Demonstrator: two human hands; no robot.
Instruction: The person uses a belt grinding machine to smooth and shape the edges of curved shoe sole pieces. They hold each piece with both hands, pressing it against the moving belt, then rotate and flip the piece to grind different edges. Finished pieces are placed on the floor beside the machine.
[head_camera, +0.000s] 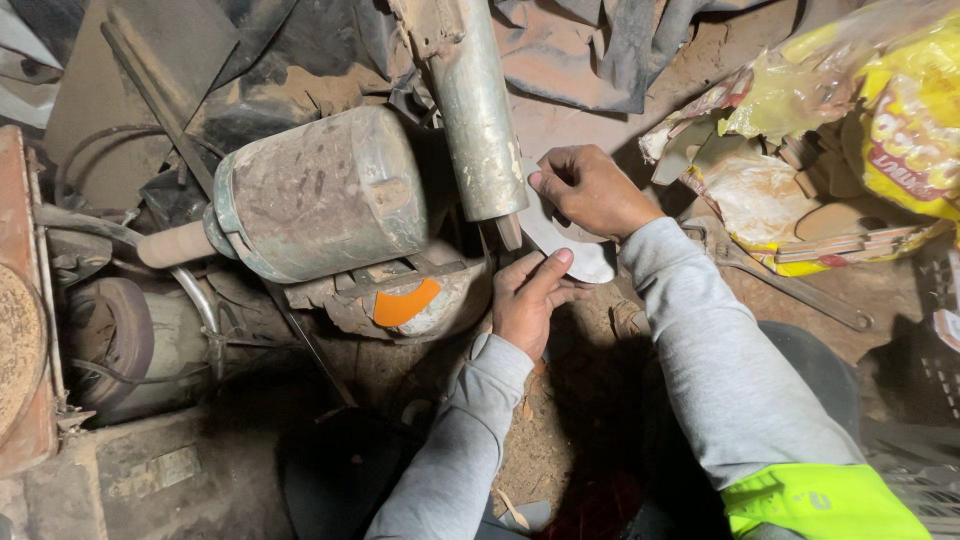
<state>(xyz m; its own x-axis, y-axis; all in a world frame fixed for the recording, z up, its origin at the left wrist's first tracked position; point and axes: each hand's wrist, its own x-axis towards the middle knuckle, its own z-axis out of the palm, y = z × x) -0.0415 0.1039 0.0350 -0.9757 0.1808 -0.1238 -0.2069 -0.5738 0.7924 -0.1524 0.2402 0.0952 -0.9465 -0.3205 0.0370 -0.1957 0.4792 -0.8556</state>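
1. The right hand (592, 190) pinches the upper edge of a pale flat sole-shaped piece (560, 238), fingers curled over it.
2. The left hand (528, 300) presses the piece's lower edge, fingers extended and close together.
3. The piece sits just beside the grey cylinder (478, 110) of a dusty motor machine (320, 195).
4. A wrench (790, 285) and yellow bags (890, 110) lie on the dirt floor (545, 440) to the right.

Both hands (560, 240) on a pale, perhaps metal sheet (565, 245) beside grey cylinder (478, 110).
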